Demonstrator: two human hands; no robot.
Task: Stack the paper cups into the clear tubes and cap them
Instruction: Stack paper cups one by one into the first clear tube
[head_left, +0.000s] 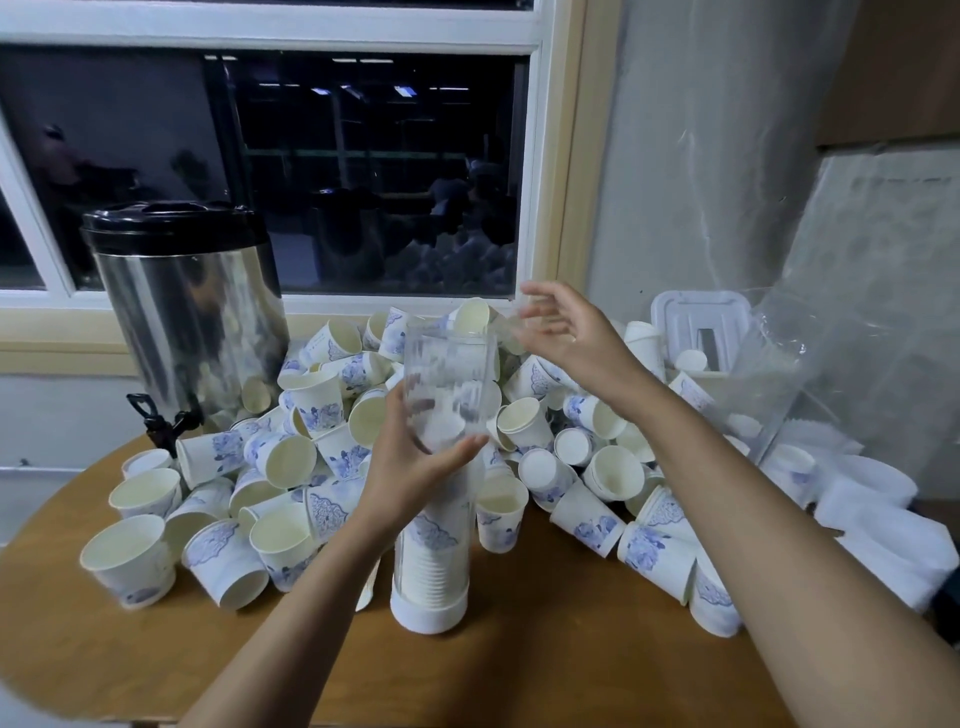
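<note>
Left hand (415, 467) grips the clear tube (447, 374); right hand (566, 332), at its 1 o'clock, fingers spread, grip unclear.

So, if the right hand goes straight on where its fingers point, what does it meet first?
Probably the top of the clear tube that the left hand holds, though depth is unclear.
</note>
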